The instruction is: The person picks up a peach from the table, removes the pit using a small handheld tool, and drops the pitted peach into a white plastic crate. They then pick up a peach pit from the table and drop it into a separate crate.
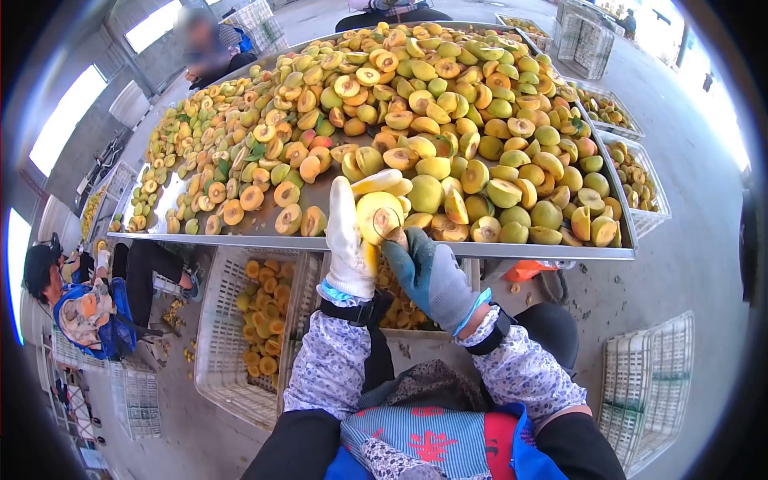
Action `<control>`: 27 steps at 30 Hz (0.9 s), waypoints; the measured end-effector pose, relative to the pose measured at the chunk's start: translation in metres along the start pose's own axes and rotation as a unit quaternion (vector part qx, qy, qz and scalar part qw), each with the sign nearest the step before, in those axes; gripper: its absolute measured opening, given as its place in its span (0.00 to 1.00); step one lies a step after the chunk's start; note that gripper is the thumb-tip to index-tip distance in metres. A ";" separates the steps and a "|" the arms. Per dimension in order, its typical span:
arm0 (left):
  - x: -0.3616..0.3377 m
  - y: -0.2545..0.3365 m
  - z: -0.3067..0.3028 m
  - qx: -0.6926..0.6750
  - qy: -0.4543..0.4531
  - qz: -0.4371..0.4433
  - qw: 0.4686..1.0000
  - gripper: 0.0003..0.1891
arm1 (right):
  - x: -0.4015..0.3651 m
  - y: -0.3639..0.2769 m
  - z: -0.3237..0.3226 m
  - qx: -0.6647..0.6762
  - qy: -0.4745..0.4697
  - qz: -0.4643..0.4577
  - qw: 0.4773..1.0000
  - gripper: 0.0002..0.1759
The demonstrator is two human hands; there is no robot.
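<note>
My left hand (350, 244), in a white glove, holds a halved yellow fruit (379, 216) upright, cut face toward me. In a blue-grey glove, my right hand (430, 274) presses a small looped tool (390, 230) into the pit at the centre of that half. Both hands hover at the near edge of a big metal table (552, 251) heaped with whole and halved yellow-green fruit (416, 104).
Under the table edge stand white plastic crates (228, 336) holding cut fruit halves; another empty crate (648, 384) lies at the right. A seated person (76, 300) works at the left, another person (210, 50) at the table's far side. More crates of fruit (636, 172) line the right.
</note>
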State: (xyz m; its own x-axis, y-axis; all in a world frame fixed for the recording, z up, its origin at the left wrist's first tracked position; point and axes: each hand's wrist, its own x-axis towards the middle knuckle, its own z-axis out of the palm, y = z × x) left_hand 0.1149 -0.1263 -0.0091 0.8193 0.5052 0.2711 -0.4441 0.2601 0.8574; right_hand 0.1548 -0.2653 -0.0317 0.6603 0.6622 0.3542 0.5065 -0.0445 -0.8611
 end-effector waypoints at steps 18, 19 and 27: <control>-0.005 0.006 0.001 0.121 0.007 -0.134 0.984 0.32 | -0.017 0.032 0.018 0.057 -0.078 0.077 0.992 0.17; -0.007 0.010 0.006 0.085 -0.002 -0.112 0.990 0.31 | -0.017 0.033 0.021 0.080 -0.071 0.071 0.992 0.17; -0.018 -0.001 0.016 0.115 0.046 0.021 0.992 0.28 | -0.013 0.002 0.013 0.310 -0.136 0.231 0.912 0.21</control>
State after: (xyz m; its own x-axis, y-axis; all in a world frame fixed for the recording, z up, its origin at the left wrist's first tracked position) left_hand 0.1065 -0.1495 -0.0081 0.7608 0.5874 0.2757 -0.3737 0.0493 0.9262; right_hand 0.1396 -0.2641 -0.0425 0.5186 0.8450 -0.1303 -0.2582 0.0095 -0.9661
